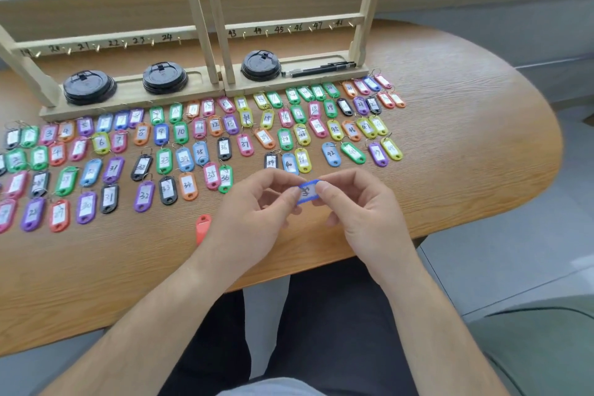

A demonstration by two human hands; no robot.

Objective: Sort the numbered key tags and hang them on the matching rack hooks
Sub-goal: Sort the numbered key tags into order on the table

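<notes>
A blue key tag [307, 192] with a handwritten number is held above the table's near edge. My left hand [257, 212] pinches its left end and my right hand [360, 206] pinches its right end. Several coloured numbered key tags [180, 151] lie in rows across the wooden table [466, 138]. A red tag [203, 228] lies alone just left of my left wrist. Two wooden racks [205, 26] stand at the back, with numbered hooks such as 43 to 48 [289, 29] and 19 to 24 [109, 43]. No tag hangs on the hooks in view.
Three stacks of black cup lids [88, 87] [165, 77] [261, 65] sit on the rack bases. Two black pens [318, 69] lie on the right base. The table's rounded end is at the right, with floor beyond. My lap is below the near edge.
</notes>
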